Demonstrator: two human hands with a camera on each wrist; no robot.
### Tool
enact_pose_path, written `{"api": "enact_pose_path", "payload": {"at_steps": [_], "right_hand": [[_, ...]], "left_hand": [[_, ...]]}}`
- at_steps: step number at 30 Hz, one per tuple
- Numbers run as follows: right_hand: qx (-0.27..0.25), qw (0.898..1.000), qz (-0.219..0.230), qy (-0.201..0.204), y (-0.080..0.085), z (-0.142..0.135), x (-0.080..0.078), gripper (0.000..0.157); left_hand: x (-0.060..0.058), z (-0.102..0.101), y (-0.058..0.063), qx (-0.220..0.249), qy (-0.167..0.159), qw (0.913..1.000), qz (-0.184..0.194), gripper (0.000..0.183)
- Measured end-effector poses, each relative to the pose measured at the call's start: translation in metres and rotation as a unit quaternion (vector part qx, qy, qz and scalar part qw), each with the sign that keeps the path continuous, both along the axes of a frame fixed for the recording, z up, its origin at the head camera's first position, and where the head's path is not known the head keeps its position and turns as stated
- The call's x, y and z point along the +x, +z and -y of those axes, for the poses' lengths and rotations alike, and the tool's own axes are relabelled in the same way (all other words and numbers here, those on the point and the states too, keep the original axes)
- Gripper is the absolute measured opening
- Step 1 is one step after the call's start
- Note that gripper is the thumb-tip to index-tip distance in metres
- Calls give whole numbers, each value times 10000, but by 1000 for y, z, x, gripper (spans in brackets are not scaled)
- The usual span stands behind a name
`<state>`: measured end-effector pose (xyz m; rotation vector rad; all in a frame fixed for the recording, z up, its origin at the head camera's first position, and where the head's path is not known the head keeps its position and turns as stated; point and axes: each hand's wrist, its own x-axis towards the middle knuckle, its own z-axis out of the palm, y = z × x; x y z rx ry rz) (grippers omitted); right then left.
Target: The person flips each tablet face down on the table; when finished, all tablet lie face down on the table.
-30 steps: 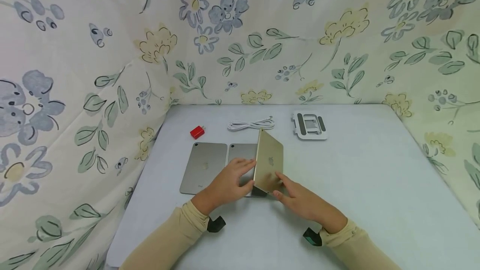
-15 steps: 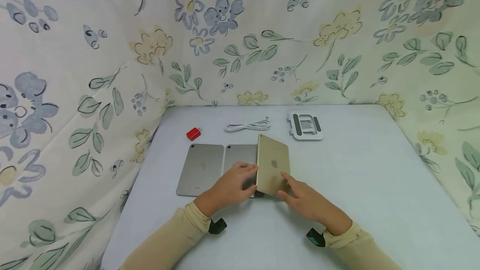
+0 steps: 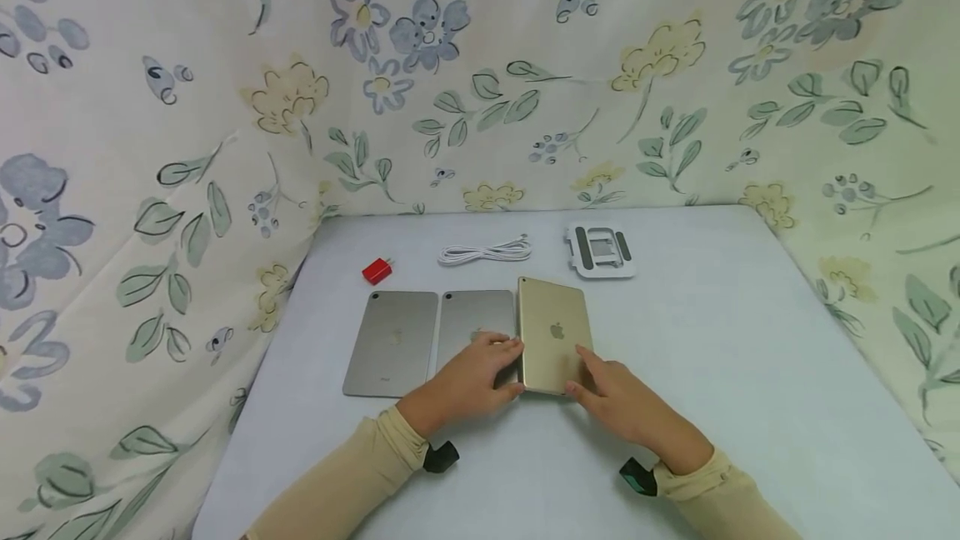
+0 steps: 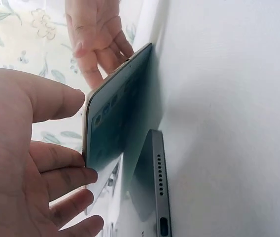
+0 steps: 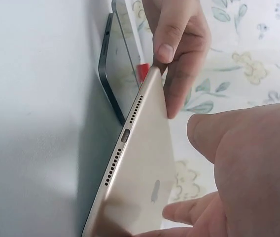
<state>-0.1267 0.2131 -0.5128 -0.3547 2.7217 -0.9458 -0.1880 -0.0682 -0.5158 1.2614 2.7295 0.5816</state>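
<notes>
A gold tablet [image 3: 555, 332], back side up, tilts with its left long edge raised and its right side low by the table. My left hand [image 3: 476, 373] holds that raised edge; in the left wrist view its thumb and fingertips meet the rim beside the dark screen [image 4: 115, 123]. My right hand [image 3: 618, 398] lies at the lower right, fingers touching the gold back; in the right wrist view its thumb stands apart from the tablet. One grey tablet [image 3: 476, 315] is partly hidden by my left hand, and another grey tablet [image 3: 393, 344] lies flat farther left.
Behind the tablets, a red charger plug [image 3: 377, 271], a coiled white cable [image 3: 484, 252] and a white folding stand [image 3: 600, 252] lie on the white table [image 3: 735, 323]. A floral curtain [image 3: 480, 73] closes off the back and sides.
The gold tablet has tipped from steep to much flatter, its right side lowering to the right of the second grey tablet. Both hands have moved along with it. The head view has shifted slightly.
</notes>
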Motion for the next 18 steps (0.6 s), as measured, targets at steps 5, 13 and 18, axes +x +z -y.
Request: {"api": "enact_pose_path", "payload": {"at_steps": [5,13,18], "right_hand": [[138,9997,103,-177,1,-5,2,78],[262,9992,81,-290,2,-8,6,81],[328,9990,10,-299,4,-11,7,82]], "left_hand": [[0,-3,-3,-99,-41,9998,138,69],[2,-11,-11,-539,73,9983,191,71],[4,-15,-14,-677,98,9973,269,74]]}}
